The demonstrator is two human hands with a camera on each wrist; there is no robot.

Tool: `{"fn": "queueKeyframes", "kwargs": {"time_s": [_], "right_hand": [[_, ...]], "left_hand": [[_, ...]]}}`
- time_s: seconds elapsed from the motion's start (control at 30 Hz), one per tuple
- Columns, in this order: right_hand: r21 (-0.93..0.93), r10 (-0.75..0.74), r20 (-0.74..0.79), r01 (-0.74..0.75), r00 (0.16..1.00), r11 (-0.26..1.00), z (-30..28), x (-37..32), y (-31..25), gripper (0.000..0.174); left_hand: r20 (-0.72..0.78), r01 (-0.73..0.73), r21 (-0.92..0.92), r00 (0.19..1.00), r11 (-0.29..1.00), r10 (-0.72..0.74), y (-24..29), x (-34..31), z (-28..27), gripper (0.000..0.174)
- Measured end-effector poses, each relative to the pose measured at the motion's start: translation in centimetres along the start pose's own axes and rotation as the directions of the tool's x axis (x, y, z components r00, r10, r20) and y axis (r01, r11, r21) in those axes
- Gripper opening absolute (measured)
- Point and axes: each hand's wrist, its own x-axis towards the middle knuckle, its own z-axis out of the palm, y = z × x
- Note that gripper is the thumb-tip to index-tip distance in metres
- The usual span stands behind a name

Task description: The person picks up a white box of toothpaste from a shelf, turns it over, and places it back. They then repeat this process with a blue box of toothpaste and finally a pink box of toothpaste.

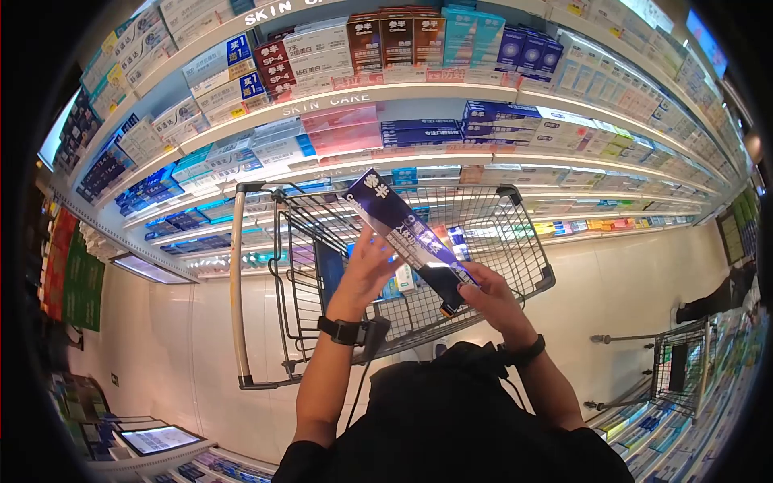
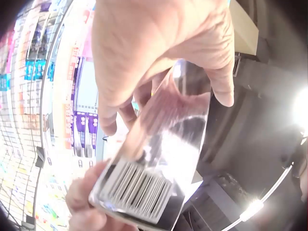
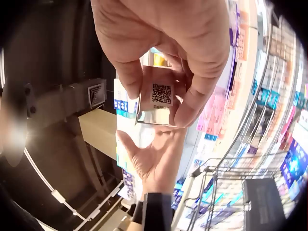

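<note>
Black clothing (image 1: 451,410) fills the bottom of my head view, closest to the lens. Beyond it, the biggest thing I see is a bank of store shelves (image 1: 326,103), curving across the feed and packed with boxed goods, "SKIN CARE" lettered along their edges. A wire shopping cart (image 1: 236,298) stands between the person and those shelves, with colorful packs (image 1: 403,278) lying inside. Well off to my right is a second cart (image 1: 680,342), smaller in view.

Over the near cart, the long box (image 1: 403,233), dark purple and silvery with white print, is held up at a slant. On the right, the grip (image 1: 503,310) is clamped on its lower end, thumb against fingers. The left grip (image 1: 366,274) is loosely apart near the upper end, thumb spread from the fingers; I cannot tell how firmly it bears the load. Each wrist wears a black band (image 1: 346,331). My wrist feeds pick up a barcode (image 2: 137,190) and a smaller QR code (image 3: 161,94) on the box.
</note>
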Motion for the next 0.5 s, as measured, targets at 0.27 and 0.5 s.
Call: {"fn": "queueKeyframes", "kwargs": {"time_s": [0.27,0.5], "right_hand": [[-0.669,-0.119,-0.154,-0.015,0.981,0.743,-6.2,1.3,-6.4,0.054],[-0.816,-0.278,0.088,0.229,0.957,0.530,-9.5,6.7,-6.6,0.051]], "left_hand": [[0.375,-0.348,0.927,0.878,-0.140,0.298,8.2,5.2,1.8,0.102],[0.446,-0.512,0.770,0.859,-0.381,-0.253,1.8,12.5,2.8,0.099]]}}
